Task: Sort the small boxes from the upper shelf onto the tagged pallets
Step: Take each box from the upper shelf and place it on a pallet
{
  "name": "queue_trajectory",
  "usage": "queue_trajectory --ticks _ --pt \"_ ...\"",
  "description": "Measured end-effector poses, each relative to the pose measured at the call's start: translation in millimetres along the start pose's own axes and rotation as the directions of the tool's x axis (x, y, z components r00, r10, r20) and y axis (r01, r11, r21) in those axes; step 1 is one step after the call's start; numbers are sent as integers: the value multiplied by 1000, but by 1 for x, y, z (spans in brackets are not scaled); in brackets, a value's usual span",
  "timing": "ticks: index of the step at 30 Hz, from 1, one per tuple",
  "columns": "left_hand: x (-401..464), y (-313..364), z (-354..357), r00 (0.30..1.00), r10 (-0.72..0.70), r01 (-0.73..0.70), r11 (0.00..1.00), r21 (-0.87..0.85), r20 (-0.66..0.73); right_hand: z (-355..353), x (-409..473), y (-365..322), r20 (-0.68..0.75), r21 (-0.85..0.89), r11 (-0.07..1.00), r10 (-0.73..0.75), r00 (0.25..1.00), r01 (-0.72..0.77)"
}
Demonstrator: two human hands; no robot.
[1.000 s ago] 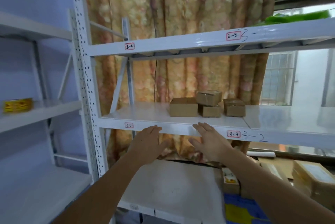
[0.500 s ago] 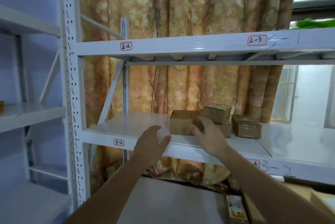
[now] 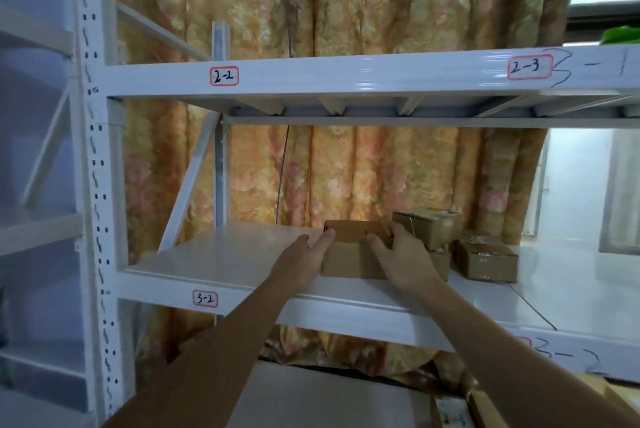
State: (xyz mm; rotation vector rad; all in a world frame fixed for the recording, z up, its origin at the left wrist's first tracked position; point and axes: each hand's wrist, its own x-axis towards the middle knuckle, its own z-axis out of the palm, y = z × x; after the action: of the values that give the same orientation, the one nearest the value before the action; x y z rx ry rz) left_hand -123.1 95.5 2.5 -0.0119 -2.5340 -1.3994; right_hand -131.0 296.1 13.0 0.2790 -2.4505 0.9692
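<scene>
A plain cardboard box (image 3: pixel 349 256) sits near the front of the white shelf (image 3: pixel 225 257) tagged 3-2. My left hand (image 3: pixel 301 261) lies with straight fingers against the box's left side. My right hand (image 3: pixel 403 254) holds its right end, thumb on the top front edge and fingers over the top. To the right, a taped small box (image 3: pixel 431 225) is stacked on another box (image 3: pixel 441 263). A further taped box (image 3: pixel 486 257) stands alone beyond them.
The shelf above (image 3: pixel 346 75) carries tags 2-2 and 2-3 and hangs low over the boxes. A white perforated upright (image 3: pixel 95 185) stands at left, a flowered curtain (image 3: pixel 346 167) behind. A lower white surface (image 3: pixel 329 396) and cartons (image 3: pixel 453 417) lie below.
Both hands have moved forward from the shelf's front edge to the nearest box and now close in on its two ends. The view has come closer to the shelf.
</scene>
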Motion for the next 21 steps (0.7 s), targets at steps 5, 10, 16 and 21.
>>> queue_trajectory --ticks 5,10,16,21 --pt "24 -1 4 986 -55 60 998 -27 154 5 14 -7 -8 -26 997 79 997 -79" --pt "41 -6 7 978 -45 45 999 4 205 11 22 -13 35 4 988 152 988 -153" --pt "46 -13 8 978 -18 17 1000 7 209 26 21 -14 62 278 899 335 940 -338" --pt "48 -18 6 974 16 -7 999 -41 228 33 20 -15 79 458 797 404 911 -393"
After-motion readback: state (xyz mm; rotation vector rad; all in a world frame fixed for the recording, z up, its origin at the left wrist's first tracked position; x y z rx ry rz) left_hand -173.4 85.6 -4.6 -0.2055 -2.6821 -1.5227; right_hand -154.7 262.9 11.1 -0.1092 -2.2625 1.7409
